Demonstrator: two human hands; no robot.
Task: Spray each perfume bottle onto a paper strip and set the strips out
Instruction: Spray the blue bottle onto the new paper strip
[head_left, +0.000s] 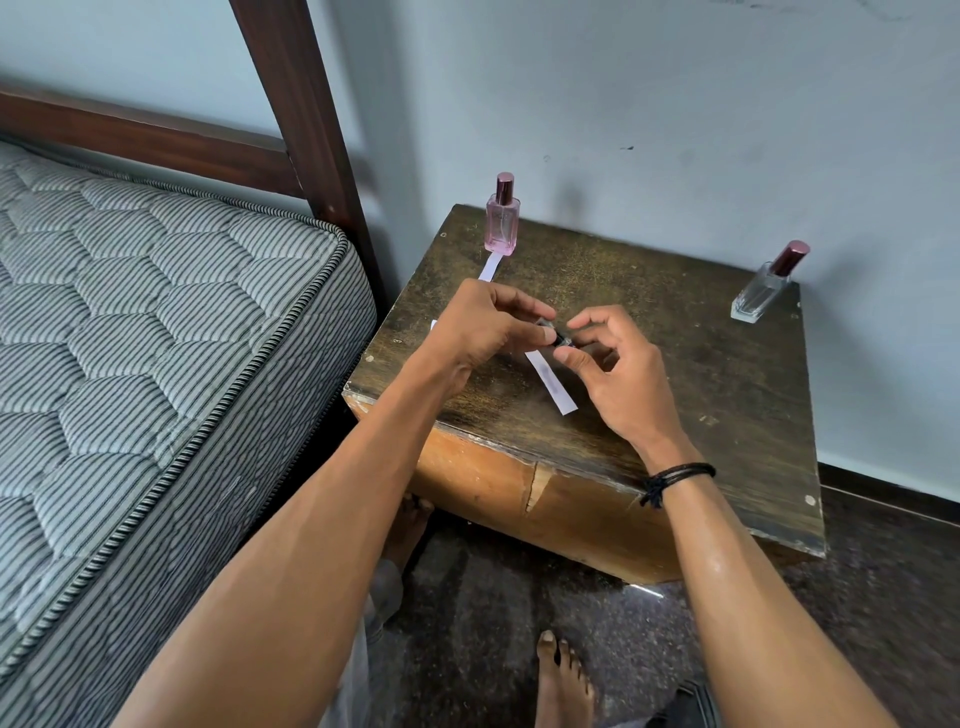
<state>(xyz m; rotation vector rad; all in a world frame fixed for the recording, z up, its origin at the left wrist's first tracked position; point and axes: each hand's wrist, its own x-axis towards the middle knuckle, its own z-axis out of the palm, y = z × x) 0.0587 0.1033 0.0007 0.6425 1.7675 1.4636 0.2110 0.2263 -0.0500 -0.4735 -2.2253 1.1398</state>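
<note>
Over the middle of the worn wooden table (675, 364), my left hand (483, 327) grips a small dark perfume bottle (558, 340), mostly hidden by my fingers. My right hand (608, 364) pinches its far end, fingers curled. Just below them a white paper strip (553, 384) with a damp patch lies on the table. A pink bottle (502, 218) with a dark red cap stands at the back left, a second strip (491, 266) under its front. A clear bottle (763, 286) with a red cap stands at the back right corner. Another strip's corner (434, 325) peeks out beside my left wrist.
A striped mattress (156, 338) on a dark wooden bed frame (301, 104) lies close to the table's left side. A pale wall (675, 104) runs behind the table. My bare feet (563, 680) stand on the dark floor in front.
</note>
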